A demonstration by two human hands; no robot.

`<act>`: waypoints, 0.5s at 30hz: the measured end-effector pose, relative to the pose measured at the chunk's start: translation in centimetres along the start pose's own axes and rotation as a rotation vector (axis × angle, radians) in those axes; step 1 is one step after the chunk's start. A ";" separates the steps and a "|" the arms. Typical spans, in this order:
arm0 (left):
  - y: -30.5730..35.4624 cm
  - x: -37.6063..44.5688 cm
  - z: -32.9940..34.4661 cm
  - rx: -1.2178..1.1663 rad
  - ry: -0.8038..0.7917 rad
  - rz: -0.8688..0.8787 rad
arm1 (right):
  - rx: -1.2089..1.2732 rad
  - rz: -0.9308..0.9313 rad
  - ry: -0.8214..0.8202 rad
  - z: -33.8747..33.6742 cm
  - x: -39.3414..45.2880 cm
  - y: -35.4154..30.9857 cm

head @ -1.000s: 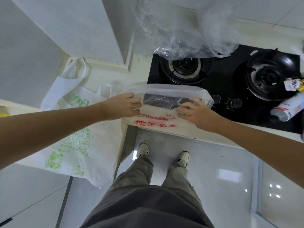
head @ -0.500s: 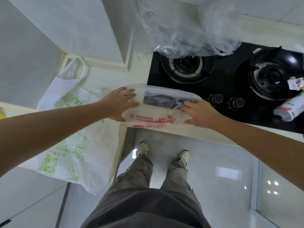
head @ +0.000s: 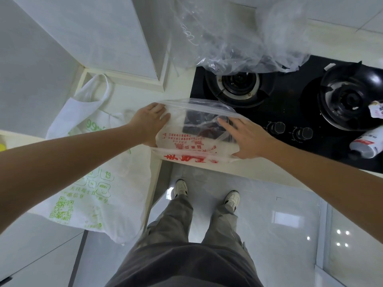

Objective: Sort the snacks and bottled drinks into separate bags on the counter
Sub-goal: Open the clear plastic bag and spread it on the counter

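I press my left hand and right hand, fingers flat, on the red-printed plastic bag, spreading it open on the surface for loading.

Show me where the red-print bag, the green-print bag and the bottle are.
red-print bag (head: 186, 146): head view, on its printed front.
green-print bag (head: 93, 195): head view, on its printed side.
bottle (head: 366, 145): head view, on its body, lying on the stove.

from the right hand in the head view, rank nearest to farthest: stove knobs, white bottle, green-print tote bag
From the right hand:
1. Stove knobs, just to its right on the hob front.
2. White bottle, lying at the far right edge of the hob.
3. Green-print tote bag, far left, draped over the counter edge.
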State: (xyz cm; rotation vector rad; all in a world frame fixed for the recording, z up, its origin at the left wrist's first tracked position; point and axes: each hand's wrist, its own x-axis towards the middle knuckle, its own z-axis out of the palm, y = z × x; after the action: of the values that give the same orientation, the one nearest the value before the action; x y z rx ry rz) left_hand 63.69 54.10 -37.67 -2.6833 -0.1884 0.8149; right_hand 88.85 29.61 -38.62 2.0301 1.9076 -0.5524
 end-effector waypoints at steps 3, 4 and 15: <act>-0.1 0.3 0.2 0.024 0.017 0.000 | 0.070 0.032 -0.005 0.5 0.6 -0.2; -0.2 0.3 0.3 0.037 0.028 0.007 | 0.084 0.041 -0.001 0.6 0.7 -0.2; -2.1 -2.7 -1.3 0.021 0.207 0.092 | -0.054 -0.116 0.349 -0.2 -0.1 -1.5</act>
State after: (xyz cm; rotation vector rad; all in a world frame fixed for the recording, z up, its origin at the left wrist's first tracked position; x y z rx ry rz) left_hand 62.16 55.11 -34.55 -2.7501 -0.0077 0.5555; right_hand 87.34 29.71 -38.30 2.1006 2.2193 -0.1752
